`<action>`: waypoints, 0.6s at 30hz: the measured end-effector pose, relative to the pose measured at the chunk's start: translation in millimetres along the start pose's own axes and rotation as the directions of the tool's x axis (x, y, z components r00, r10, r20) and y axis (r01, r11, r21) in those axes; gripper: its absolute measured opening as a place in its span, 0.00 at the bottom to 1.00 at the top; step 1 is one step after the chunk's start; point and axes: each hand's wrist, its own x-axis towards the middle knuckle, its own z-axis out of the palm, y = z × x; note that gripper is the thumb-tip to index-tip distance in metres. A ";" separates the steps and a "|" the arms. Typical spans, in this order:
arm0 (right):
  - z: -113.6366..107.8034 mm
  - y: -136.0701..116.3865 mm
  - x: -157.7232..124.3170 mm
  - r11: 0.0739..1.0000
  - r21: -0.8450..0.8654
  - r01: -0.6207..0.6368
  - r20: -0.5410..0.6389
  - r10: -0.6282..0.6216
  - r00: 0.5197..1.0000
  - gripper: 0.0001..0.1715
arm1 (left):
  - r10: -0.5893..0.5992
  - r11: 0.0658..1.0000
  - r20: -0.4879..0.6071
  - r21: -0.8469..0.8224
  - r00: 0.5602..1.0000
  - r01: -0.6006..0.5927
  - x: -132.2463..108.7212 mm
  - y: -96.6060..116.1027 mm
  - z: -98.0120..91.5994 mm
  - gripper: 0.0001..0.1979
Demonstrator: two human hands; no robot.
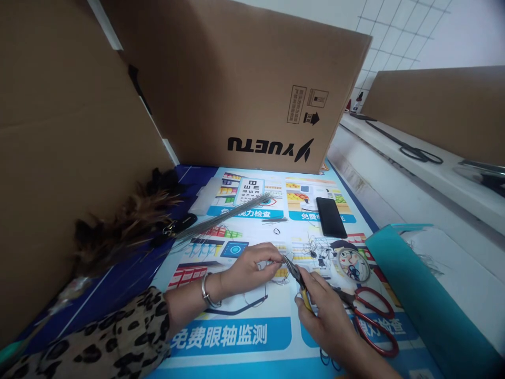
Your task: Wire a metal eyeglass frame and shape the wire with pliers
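Note:
My right hand (325, 308) is closed around a pair of needle-nose pliers (294, 271) with yellow handles, its jaws pointing up and left. The tips of the pliers meet the fingertips of my left hand (252, 268), which pinches a thin wire (279, 275) that is mostly hidden by the fingers. A silver bangle (205, 292) circles my left wrist. Beside my right hand lie red-handled scissors (374, 305), partly covered by it. Behind my hands is a small dark ring (276, 231).
A bundle of straight wires (229, 215) lies at the back left, near brown feathers (130, 221). A black phone (331, 217), a tape roll (354, 265) and a teal box (426, 300) are on the right. Cardboard (236, 89) walls the back and left.

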 end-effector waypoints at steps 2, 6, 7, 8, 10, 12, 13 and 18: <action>-2.9 -1.3 2.1 0.995 0.091 -0.031 0.035 0.028 0.999 0.30 | 0.025 1.000 0.002 0.015 1.000 -0.025 -0.9 -1.7 1.0 0.07; -13.1 -8.8 7.9 0.951 0.282 -0.129 0.135 0.093 0.986 0.23 | 0.025 0.998 -0.012 0.050 1.000 -0.025 -2.0 -3.5 1.9 0.07; -15.6 -10.9 9.1 0.934 0.328 -0.145 0.147 0.101 0.984 0.20 | 0.020 0.998 -0.013 0.055 1.000 -0.019 -2.0 -3.6 1.8 0.07; -17.8 -12.5 10.0 0.914 0.370 -0.164 0.166 0.109 0.980 0.18 | 0.016 0.998 -0.010 0.058 1.000 -0.015 -1.8 -3.5 1.7 0.07; -20.8 -14.6 11.2 0.867 0.451 -0.211 0.212 0.125 0.969 0.12 | 0.006 0.998 -0.001 0.058 1.000 -0.006 -1.1 -2.7 1.3 0.07; -22.1 -14.9 11.6 0.815 0.516 -0.264 0.273 0.136 0.952 0.08 | -0.019 0.998 -0.004 0.051 1.000 0.019 -0.3 -1.1 0.8 0.06; -22.3 -14.7 11.8 0.793 0.539 -0.283 0.295 0.137 0.946 0.07 | -0.035 0.998 -0.009 0.048 0.999 0.036 0.1 -0.1 0.7 0.06; -20.8 -13.5 12.3 0.791 0.546 -0.275 0.287 0.132 0.949 0.04 | -0.153 0.986 -0.033 0.056 0.988 0.155 0.5 3.6 0.8 0.06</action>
